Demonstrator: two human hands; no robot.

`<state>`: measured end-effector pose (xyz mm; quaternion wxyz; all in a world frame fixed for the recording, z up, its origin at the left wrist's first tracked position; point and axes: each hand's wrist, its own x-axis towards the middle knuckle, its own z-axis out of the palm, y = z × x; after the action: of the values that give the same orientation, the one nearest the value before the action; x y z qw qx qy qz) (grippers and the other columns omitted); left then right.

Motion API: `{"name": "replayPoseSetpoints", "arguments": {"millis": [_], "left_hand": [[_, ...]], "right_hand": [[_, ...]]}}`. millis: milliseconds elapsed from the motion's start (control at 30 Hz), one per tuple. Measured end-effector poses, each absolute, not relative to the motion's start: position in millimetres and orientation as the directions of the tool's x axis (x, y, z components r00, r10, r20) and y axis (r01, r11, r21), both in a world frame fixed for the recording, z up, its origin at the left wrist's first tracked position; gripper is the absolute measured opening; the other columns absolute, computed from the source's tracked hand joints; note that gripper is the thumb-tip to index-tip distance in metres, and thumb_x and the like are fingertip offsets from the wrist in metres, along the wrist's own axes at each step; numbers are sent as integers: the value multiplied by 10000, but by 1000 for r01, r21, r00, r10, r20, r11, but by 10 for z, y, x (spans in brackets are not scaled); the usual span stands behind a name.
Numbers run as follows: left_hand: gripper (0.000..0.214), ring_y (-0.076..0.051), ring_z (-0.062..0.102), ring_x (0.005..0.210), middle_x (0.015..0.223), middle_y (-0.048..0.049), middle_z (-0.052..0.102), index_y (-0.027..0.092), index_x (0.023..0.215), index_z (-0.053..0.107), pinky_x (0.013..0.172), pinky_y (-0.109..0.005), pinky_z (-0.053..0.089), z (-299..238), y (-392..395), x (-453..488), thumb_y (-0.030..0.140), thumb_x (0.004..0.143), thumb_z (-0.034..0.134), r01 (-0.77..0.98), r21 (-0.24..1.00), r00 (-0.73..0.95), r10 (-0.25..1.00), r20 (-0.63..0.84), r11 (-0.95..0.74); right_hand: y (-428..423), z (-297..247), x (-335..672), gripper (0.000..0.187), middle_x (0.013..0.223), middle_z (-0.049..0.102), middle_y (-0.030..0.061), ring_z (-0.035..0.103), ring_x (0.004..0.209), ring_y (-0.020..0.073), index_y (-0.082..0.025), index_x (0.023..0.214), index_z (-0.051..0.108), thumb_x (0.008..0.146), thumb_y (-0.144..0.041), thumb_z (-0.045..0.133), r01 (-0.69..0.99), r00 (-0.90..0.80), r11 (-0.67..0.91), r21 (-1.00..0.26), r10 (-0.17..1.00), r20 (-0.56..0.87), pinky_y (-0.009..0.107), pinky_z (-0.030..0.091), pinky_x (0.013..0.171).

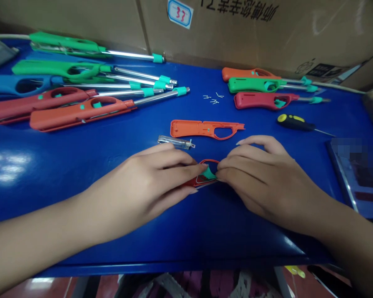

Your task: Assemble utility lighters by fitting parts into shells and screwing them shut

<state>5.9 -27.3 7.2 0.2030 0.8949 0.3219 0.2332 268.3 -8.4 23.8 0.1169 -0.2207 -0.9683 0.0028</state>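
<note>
Low over the blue table, my left hand (157, 178) grips the left part of a red lighter half-shell (211, 161), mostly covering it. A teal trigger piece (209, 172) and a thin wire show in its loop. My right hand (261, 174) is closed at the right end of the same shell, its fingertips pinched beside the trigger; my fingers hide that end. Just beyond lies an empty orange half-shell (189, 129), inner side up. A clear fuel tank (174, 142) rests between that shell and my left hand.
Several long-necked lighters (81, 111) lie at the left, more (261, 100) at the back right. Small screws (215, 101) sit between them. A black-and-yellow screwdriver (295, 122) and a phone-like dark device (360, 182) are at the right. A cardboard box (186, 41) stands along the back.
</note>
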Motion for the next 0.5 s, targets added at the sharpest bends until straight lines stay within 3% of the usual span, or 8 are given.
{"name": "replayPoseSetpoints", "arguments": {"millis": [300,500], "left_hand": [[262,-202,657,1032,1182,-87,686,176,1249,688,928,-344,562,78,-287,67,251,1035,556,487,501,704,661,260,-716],[335,-248,655,1067,1175,-115,677,147,1248,701,961,-428,591,104,-307,88,270,1071,446,515,440,738,641,209,-736]], "right_hand": [[-85,247,2688,194,981,742,51,642,927,219,-144,1016,713,1004,-104,523,451,-864,889,-83,458,210,448,419,947],[-57,237,2724,164,994,701,43,605,908,209,-212,1007,738,990,-159,584,516,-809,830,-213,554,199,415,417,852]]}}
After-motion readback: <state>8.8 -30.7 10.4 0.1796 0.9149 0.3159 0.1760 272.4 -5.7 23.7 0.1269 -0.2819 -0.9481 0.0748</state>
